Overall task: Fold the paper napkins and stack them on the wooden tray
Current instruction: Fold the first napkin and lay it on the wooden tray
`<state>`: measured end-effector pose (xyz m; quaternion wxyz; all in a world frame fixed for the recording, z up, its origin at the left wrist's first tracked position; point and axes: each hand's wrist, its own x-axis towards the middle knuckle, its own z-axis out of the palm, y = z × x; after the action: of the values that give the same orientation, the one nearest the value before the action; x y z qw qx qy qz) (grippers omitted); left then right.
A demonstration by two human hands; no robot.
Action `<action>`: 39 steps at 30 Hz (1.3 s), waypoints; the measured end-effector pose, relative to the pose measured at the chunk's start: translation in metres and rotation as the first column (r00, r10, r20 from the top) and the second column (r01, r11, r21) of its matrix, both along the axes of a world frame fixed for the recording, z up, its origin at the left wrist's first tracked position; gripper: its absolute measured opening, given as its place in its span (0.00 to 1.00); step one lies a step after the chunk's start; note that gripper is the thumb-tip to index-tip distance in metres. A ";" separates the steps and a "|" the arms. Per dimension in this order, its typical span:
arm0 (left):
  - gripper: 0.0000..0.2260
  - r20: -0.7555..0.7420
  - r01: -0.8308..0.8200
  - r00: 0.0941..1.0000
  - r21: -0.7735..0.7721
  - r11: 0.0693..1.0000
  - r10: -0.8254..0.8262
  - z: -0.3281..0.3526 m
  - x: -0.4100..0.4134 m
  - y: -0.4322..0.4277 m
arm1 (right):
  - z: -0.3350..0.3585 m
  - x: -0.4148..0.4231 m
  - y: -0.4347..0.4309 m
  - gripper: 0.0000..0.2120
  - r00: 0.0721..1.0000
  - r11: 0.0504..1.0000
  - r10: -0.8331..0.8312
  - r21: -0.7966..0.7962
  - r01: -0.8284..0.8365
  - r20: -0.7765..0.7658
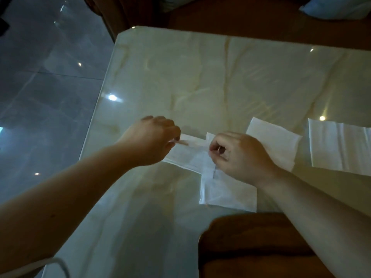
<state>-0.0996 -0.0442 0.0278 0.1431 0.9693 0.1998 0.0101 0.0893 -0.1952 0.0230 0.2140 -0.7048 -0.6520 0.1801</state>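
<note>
A white paper napkin lies in the middle of the marble table, its far edge lifted. My left hand pinches that edge at the left end, and my right hand pinches it at the right end. Under the right hand a second flat napkin lies closer to me. A folded napkin rests to the right, and a larger flat napkin lies at the right edge of the view. A brown wooden piece, perhaps the tray, sits at the table's near edge, partly under my right forearm.
The glossy marble table stretches away beyond the napkins. A grey tiled floor lies to the left past the table edge. A white cushion sits on brown furniture at the top right.
</note>
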 end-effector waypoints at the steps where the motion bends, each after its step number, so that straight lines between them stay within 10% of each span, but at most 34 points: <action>1: 0.07 -0.027 0.026 0.999 -0.005 1.000 -0.026 -0.001 -0.004 -0.005 | -0.003 -0.003 -0.003 0.04 1.000 0.999 0.025 -0.032 -0.025 0.001; 17: 0.18 -0.100 -0.190 0.977 -0.005 0.982 0.188 -0.041 0.013 0.011 | -0.027 0.007 0.010 0.07 0.952 0.924 -0.301 -0.227 0.307 0.061; 27: 0.04 -0.003 -0.273 0.961 -0.124 0.954 0.275 -0.037 0.011 0.003 | -0.028 0.000 0.005 0.04 0.924 0.911 -0.382 -0.180 0.372 -0.023; 39: 0.06 0.034 -0.332 0.783 -0.821 0.464 0.621 0.015 0.002 -0.076 | 0.023 0.017 -0.068 0.07 0.669 0.891 -0.412 -0.120 0.438 -0.618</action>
<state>-0.0971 -0.1203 0.0426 0.5703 0.6928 0.4235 0.1242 0.1059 -0.2630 0.0463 0.4686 -0.7311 -0.3637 0.3371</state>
